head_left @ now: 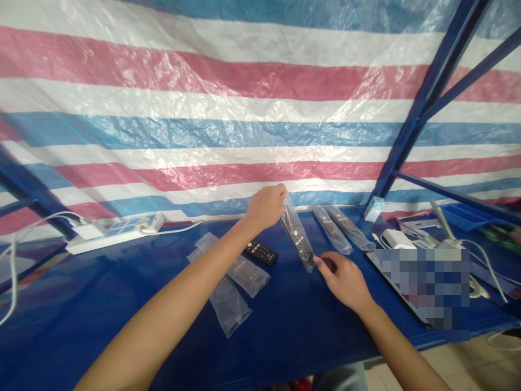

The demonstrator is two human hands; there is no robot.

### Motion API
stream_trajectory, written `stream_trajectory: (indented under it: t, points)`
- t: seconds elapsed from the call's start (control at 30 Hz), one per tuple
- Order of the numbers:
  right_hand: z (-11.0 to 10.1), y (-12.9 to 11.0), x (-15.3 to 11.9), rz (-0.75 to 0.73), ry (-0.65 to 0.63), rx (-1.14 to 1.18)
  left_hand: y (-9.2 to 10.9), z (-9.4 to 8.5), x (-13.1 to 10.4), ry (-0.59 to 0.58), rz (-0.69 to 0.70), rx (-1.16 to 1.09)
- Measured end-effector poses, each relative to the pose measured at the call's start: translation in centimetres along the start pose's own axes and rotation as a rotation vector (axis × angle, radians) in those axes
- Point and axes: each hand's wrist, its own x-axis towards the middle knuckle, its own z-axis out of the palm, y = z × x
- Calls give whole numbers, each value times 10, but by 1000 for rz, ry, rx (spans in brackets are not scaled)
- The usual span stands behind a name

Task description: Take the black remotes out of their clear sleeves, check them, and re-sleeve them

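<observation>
Over a blue counter [101,293], used left grip [266,207], pinched closed at the top, and right grip [342,279], pinched closed at the bottom corner, to suspend a slanting bagged remote [297,233]; seemingly needed light, even tension against tearing.

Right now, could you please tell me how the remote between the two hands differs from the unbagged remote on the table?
The held remote is in a clear plastic bag; the unbagged remote is bare. The left hand grips the held remote's bag; the unbagged remote lies on the table. Both are dark with light button markings.
</observation>
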Motion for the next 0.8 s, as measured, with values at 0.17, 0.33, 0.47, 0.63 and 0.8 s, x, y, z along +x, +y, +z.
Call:
stream_trajectory:
  t: [0.17, 0.33, 0.47, 0.63, 0.8]
  points:
    - [-1, -2, -1, -4, -43, -3, 18, -26, 0, 38, 79, -44]
    - [2, -1, 2, -28, -76, -23, 33, -48, -1, 78, 165, -53]
    - [5, -3, 10, -63, -150, 4, 39, -62, 0, 109, 189, -85]
    - [7, -1, 17, -105, -235, 111, 32, -83, -2, 164, 208, -150]
    - [6, 1, 14, -175, -226, 154, -8, -117, -13, 304, 96, -212]
